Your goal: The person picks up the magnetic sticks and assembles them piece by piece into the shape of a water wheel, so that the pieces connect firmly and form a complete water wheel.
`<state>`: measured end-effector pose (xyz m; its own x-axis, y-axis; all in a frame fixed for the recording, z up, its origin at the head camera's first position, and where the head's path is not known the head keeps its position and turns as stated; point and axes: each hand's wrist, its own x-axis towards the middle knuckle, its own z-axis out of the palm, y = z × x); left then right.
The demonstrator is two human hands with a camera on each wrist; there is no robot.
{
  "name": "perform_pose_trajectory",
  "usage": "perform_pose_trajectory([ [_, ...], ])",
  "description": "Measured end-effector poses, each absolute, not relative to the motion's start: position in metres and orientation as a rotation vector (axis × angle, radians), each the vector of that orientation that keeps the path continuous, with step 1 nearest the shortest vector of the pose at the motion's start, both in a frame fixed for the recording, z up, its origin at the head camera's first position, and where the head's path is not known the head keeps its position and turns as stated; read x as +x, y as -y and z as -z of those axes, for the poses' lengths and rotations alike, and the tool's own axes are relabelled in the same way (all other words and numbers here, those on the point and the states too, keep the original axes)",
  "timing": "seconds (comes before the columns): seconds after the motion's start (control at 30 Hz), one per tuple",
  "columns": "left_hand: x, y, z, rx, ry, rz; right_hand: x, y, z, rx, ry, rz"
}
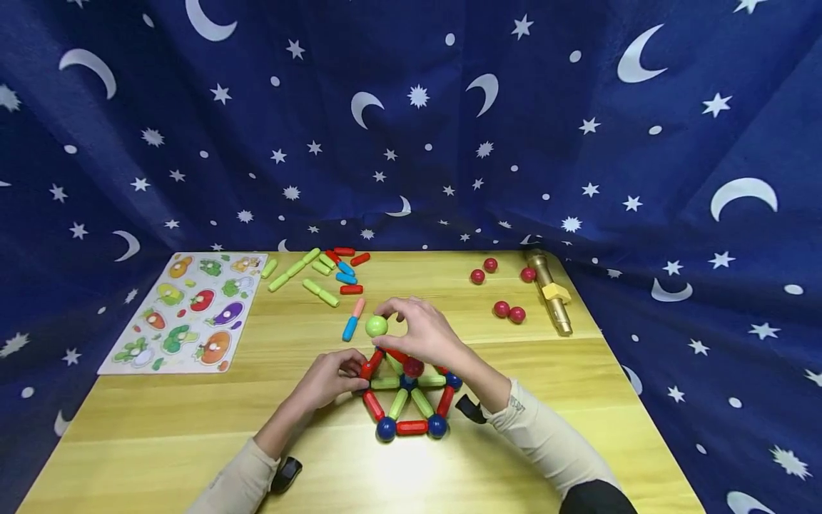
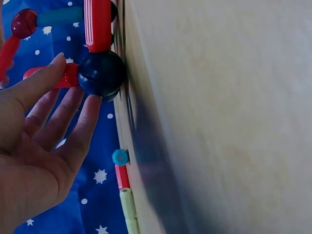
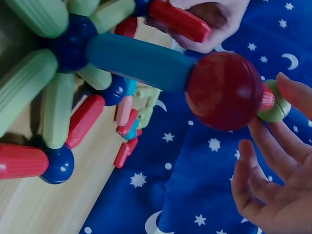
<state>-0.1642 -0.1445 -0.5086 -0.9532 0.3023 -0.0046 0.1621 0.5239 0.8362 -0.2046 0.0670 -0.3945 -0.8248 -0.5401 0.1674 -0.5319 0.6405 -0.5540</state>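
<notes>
A wheel-like frame of magnetic sticks and balls lies on the table, with light green spokes [image 1: 422,402], red rim sticks [image 1: 412,427] and dark blue balls [image 1: 386,428]. From its hub, a blue stick [image 3: 141,61] rises to a red ball [image 3: 224,91]. My right hand [image 1: 427,332] pinches a light green ball [image 1: 376,326] between thumb and fingers; a red stick [image 3: 267,97] shows between that ball and the red one. At the frame's left side my left hand [image 1: 324,384] grips a red stick [image 2: 71,76] that joins a dark blue ball [image 2: 101,73].
Loose green, red and blue sticks [image 1: 321,293] lie at the back, near a vegetable picture board [image 1: 160,278] on the left. Several red balls [image 1: 501,309] and a gold tube [image 1: 551,293] are at back right. A starry blue curtain [image 1: 411,143] hangs behind.
</notes>
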Motion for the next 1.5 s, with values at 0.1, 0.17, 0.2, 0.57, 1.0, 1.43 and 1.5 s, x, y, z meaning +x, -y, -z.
perform_pose_trajectory([
  [0.1, -0.166, 0.148, 0.508, 0.415, -2.614, -1.415, -0.205, -0.062, 0.398, -1.008, -2.825, 0.888],
  [0.17, -0.167, 0.149, 0.509, 0.426, -2.614, -1.409, -0.204, -0.061, 0.401, -1.046, -2.818, 0.871],
  [0.2, -0.167, 0.149, 0.509, 0.435, -2.615, -1.4, -0.202, -0.06, 0.402, -1.057, -2.817, 0.866],
  [0.57, -0.163, 0.142, 0.523, 0.494, -2.581, -1.334, -0.182, -0.061, 0.426, -1.163, -2.833, 0.586],
  [1.0, -0.164, 0.148, 0.524, 0.485, -2.59, -1.436, -0.184, -0.068, 0.425, -1.198, -2.838, 0.587],
  [1.43, -0.167, 0.15, 0.516, 0.514, -2.574, -1.344, -0.162, -0.129, 0.453, -0.79, -2.89, 0.878],
  [1.5, -0.165, 0.149, 0.515, 0.533, -2.587, -1.324, -0.162, -0.127, 0.456, -0.783, -2.9, 0.901],
])
